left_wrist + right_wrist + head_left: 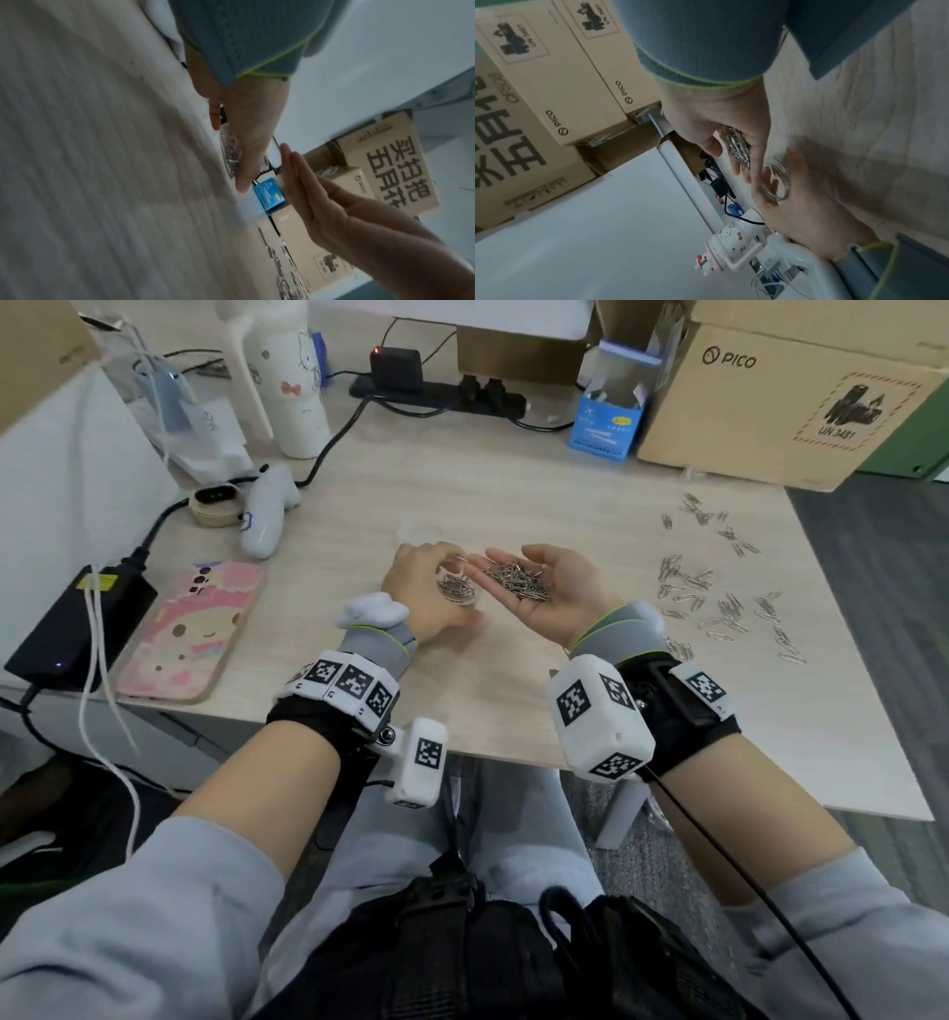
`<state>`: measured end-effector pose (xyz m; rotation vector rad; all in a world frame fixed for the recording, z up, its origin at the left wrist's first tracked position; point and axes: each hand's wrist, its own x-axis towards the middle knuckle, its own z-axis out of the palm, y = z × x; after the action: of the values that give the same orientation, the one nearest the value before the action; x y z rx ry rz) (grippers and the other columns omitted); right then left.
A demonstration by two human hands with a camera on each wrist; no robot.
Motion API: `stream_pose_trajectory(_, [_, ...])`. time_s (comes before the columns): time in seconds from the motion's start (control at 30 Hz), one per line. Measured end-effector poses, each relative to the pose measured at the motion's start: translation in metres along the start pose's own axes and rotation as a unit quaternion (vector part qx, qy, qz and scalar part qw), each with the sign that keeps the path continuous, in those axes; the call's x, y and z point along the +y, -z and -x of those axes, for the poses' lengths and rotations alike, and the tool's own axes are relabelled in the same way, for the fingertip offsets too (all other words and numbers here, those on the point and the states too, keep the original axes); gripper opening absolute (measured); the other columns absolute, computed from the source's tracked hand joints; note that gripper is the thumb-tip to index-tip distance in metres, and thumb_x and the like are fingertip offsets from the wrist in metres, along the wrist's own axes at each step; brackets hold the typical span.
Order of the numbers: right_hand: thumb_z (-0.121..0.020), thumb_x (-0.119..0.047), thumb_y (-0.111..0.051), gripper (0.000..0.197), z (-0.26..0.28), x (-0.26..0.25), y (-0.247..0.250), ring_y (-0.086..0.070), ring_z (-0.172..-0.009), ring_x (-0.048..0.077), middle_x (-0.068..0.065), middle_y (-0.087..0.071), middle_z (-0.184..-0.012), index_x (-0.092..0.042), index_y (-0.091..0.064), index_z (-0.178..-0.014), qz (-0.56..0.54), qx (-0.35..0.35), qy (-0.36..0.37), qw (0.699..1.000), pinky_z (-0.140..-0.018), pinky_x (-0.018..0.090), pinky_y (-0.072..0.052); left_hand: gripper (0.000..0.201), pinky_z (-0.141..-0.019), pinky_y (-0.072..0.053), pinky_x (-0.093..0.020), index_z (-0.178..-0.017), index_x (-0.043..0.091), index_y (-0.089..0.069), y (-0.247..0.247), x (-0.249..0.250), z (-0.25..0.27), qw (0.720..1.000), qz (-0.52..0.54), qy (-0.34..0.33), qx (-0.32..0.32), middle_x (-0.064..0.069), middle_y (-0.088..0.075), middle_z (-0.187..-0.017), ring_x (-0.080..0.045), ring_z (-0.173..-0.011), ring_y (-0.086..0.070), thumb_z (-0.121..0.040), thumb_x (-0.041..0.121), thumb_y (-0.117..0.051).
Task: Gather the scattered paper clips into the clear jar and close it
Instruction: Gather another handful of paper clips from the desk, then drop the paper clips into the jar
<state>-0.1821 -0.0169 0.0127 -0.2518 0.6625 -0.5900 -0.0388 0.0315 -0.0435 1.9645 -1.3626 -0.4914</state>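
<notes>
Phone (pixel 187 634): pink cartoon case, flat near the desk's (pixel 513 495) left front edge, beside a black power brick (pixel 77 624).
Controller (pixel 267 516): white, lying near the desk's left edge, in front of a white cartoon-printed bottle (pixel 295 377).
Left hand (pixel 423 595): fingers curled round the clear jar, steadying it on the desk near the middle.
Clear jar (pixel 457 585): small, transparent, mouth uncovered, some silver clips inside; largely hidden by the fingers.
Right hand (pixel 549 590): palm up, cupped, fingers relaxed, fingertips touching the jar's rim, carrying a heap of paper clips (pixel 518 581).
Loose paper clips (pixel 719 603): silver wire, scattered toward the desk's right edge, well apart from the jar.
Blue clip box (pixel 608 421): flaps up, at the far edge.
Cardboard box (pixel 780 397): printed PICO, at the far right corner.
</notes>
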Motion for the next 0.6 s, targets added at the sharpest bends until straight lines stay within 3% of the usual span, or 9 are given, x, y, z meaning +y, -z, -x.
stream_pose_trajectory(0.07, [-0.1,-0.012,-0.031,0.035,0.0,-0.001,0.001,-0.046,-0.127,0.041,0.035,-0.055,-0.111,0.015,-0.053,-0.095,0.036,0.008,-0.004,0.999,-0.102,0.045,-0.044,0.059,-0.082,-0.041,-0.027,-0.109,0.022,-0.061,-0.006,0.007,-0.004,0.999,-0.03,-0.015,-0.008,-0.003,-0.064,-0.105,-0.023,-0.106,-0.051,-0.053,0.032,-0.078])
stream_pose_trajectory(0.13, [-0.1,-0.015,-0.033,0.037,0.0,-0.003,0.002,-0.051,-0.123,0.039,0.031,-0.056,-0.106,0.015,-0.053,-0.096,0.083,0.02,-0.012,0.996,-0.089,0.04,-0.051,0.054,-0.08,-0.04,-0.027,-0.108,0.022,-0.061,-0.012,0.011,-0.006,0.999,-0.038,-0.029,-0.015,-0.005,-0.063,-0.105,-0.025,-0.104,-0.05,-0.056,0.027,-0.078])
stream_pose_trajectory(0.23, [-0.1,-0.019,-0.035,0.038,0.004,-0.007,0.0,-0.059,-0.096,0.038,0.027,-0.056,-0.098,0.016,-0.052,-0.096,0.126,0.034,-0.022,0.991,-0.077,0.037,-0.056,0.053,-0.078,-0.039,-0.025,-0.105,0.023,-0.061,-0.019,0.014,-0.006,0.998,-0.035,-0.038,-0.022,-0.004,-0.062,-0.103,-0.025,-0.102,-0.051,-0.056,0.027,-0.08])
stream_pose_trajectory(0.37, [-0.099,-0.022,-0.038,0.044,0.006,-0.012,-0.002,-0.052,-0.112,0.037,0.029,-0.048,-0.116,0.013,-0.044,-0.123,0.138,0.039,-0.022,0.989,-0.098,0.04,-0.046,0.056,-0.079,-0.039,-0.026,-0.103,0.02,-0.062,-0.025,0.016,-0.007,0.999,-0.015,-0.042,-0.031,-0.007,-0.063,-0.102,-0.027,-0.1,-0.053,-0.052,0.033,-0.082])
stream_pose_trajectory(0.5, [-0.096,-0.022,-0.043,0.056,0.003,-0.015,-0.001,-0.048,-0.123,0.042,0.033,-0.041,-0.136,0.021,-0.034,-0.131,0.147,0.058,-0.014,0.987,-0.104,0.045,-0.042,0.061,-0.077,-0.037,-0.026,-0.103,0.021,-0.061,-0.028,0.016,-0.008,0.999,-0.002,-0.026,-0.036,-0.006,-0.062,-0.102,-0.024,-0.1,-0.052,-0.049,0.038,-0.084])
stream_pose_trajectory(0.6, [-0.097,-0.024,-0.043,0.063,0.006,-0.017,-0.003,-0.035,-0.134,0.044,0.035,-0.03,-0.144,0.018,-0.023,-0.139,0.172,0.064,-0.004,0.983,-0.111,0.044,-0.034,0.061,-0.081,-0.045,-0.031,-0.1,0.023,-0.061,-0.027,0.013,-0.007,0.999,0.019,-0.017,-0.039,-0.006,-0.064,-0.102,-0.024,-0.1,-0.056,-0.047,0.042,-0.084])
